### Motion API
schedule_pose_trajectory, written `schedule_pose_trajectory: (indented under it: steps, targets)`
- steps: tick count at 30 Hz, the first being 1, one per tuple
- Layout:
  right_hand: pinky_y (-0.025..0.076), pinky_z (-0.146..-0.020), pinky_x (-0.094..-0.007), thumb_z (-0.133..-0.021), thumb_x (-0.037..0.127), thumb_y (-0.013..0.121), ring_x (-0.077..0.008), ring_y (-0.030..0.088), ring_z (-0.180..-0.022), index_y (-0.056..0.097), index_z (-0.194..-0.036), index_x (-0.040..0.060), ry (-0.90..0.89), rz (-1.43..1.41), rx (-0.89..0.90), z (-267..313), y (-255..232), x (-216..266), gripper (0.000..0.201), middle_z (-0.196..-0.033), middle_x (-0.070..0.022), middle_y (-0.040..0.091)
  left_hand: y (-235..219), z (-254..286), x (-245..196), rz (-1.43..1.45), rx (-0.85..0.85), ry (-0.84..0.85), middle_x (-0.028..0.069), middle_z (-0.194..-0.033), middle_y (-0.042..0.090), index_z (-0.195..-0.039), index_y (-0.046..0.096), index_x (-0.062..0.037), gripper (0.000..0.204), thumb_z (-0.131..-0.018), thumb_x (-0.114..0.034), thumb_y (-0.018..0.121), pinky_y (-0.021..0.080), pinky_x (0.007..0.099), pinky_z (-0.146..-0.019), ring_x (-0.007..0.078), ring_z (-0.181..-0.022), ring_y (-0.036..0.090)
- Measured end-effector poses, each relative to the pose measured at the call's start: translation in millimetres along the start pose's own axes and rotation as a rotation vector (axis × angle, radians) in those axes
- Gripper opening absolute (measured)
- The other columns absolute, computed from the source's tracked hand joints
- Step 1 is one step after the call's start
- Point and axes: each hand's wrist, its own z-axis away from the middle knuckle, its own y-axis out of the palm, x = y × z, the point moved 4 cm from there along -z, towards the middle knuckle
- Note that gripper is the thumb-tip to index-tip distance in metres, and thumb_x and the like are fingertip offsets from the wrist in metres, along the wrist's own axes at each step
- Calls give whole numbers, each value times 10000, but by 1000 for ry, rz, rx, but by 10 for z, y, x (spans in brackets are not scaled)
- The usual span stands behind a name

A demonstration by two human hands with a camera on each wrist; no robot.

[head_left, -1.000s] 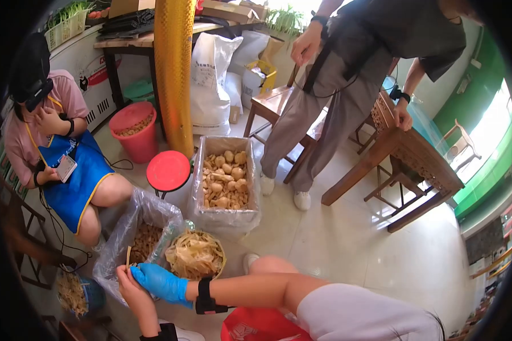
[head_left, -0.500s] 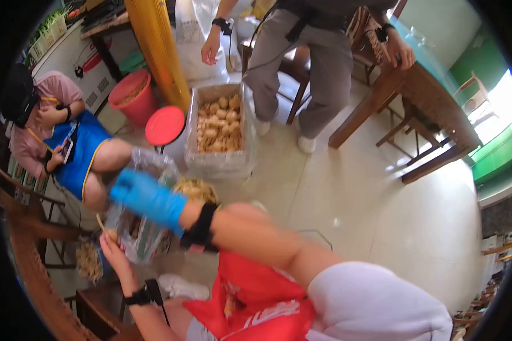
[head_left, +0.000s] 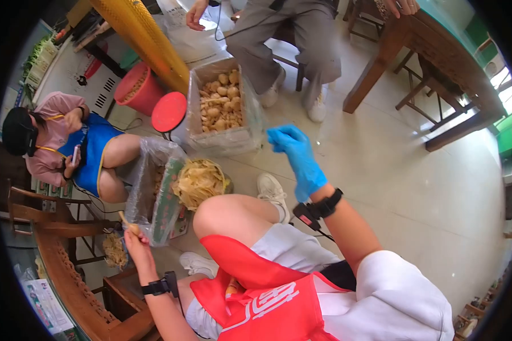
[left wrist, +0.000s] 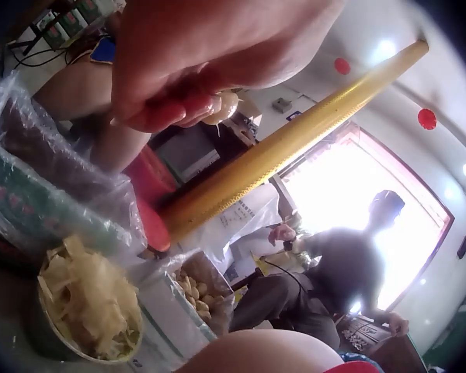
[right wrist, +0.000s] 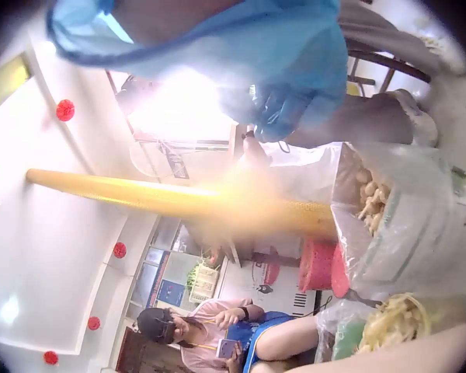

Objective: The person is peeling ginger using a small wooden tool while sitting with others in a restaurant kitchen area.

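Observation:
My bare left hand (head_left: 140,253) grips a small pale brown root-like piece (head_left: 132,227) with a thin stalk pointing up, beside the plastic-lined box (head_left: 166,199). In the left wrist view, curled fingers of the left hand (left wrist: 194,62) hold the pale piece (left wrist: 224,109). My right hand (head_left: 301,159), in a blue glove, is raised over the floor to the right, its fingers bent; whether something small is between them cannot be told. The right wrist view shows the blue glove (right wrist: 287,70) with folded fingertips. A tub of peelings (head_left: 199,183) stands beside the lined box.
A lined box of pale roots (head_left: 222,142) stands ahead, near a red-lidded bin (head_left: 168,112) and a pink bucket (head_left: 144,99). A seated person in a blue apron (head_left: 91,153) is at left, another person's grey-trousered legs (head_left: 284,40) ahead. Wooden tables (head_left: 375,74) flank both sides.
My right hand has moved away from the left hand, rightward over the floor. The left hand still holds the piece. The head view has shifted, and the person ahead now appears seated.

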Motion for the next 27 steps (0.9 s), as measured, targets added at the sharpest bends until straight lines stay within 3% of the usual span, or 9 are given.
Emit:
schedule_pose_trajectory:
  steps: [5,8,12,17,20,22,23,25,27]
  targets:
    - [472,-661,-259,-857,186,608,-119,575,-725,641,-937,37,146,98,-47,51,-469,-350,172,-816,-50,631,352,128,14,-3,-60,-38,-17,-746,431,-959,484,-88,174,-999,-225,385,343,184,-514,57,-611,392]
    - [465,-643,-246,-863,184,601,-107,564,-694,639,-929,33,114,94,9,7,-638,-479,169,-789,-47,625,526,161,-7,43,74,-8,-14,-735,439,-964,468,-79,184,-1003,-237,383,331,183,-507,47,-594,381]
    - [446,-610,-236,-868,159,586,-92,535,-644,638,-916,33,95,98,-74,41,-746,-480,144,-759,-34,611,713,232,-36,17,39,29,-25,-698,446,-936,465,-83,184,-1001,-235,384,327,186,-489,45,-553,379]
    - [441,-602,-247,-864,155,584,-95,532,-645,634,-905,37,67,96,-15,121,-734,-417,135,-754,-33,606,642,265,132,-106,37,93,-16,-730,481,-967,483,-85,165,-1003,-208,378,351,197,-519,53,-584,411]
    - [454,-611,-258,-869,165,581,-96,549,-667,632,-895,40,-26,141,17,109,-661,-351,138,-739,-31,599,413,181,380,80,2,114,1,-803,506,-1066,486,-67,171,-989,-203,418,363,192,-491,64,-571,440]
    - [483,-646,-333,-885,247,560,-203,613,-704,641,-895,16,9,195,17,-35,-652,-426,245,-789,-95,649,315,196,431,115,2,132,0,-799,491,-1085,489,-56,203,-992,-220,412,375,198,-509,66,-593,438]
    - [483,-646,-333,-885,247,560,-203,613,-704,641,-895,16,-35,182,-39,-139,-730,-346,245,-789,-95,649,332,265,350,62,-9,140,-2,-780,486,-1057,501,-55,206,-995,-226,404,373,200,-510,65,-587,436]
    - [488,-718,-404,-895,366,512,-337,628,-789,644,-913,1,-135,910,27,-233,-834,-190,388,-914,-165,668,396,380,180,-1,20,138,-5,-761,482,-1028,512,-53,215,-997,-232,396,370,202,-511,64,-581,433]
    - [477,-757,-421,-890,422,486,-371,611,-846,643,-937,6,-39,1115,90,-205,-983,276,447,-964,-177,656,411,510,56,-170,0,161,-8,-724,477,-975,525,-51,241,-1002,-238,377,352,201,-506,58,-564,418]
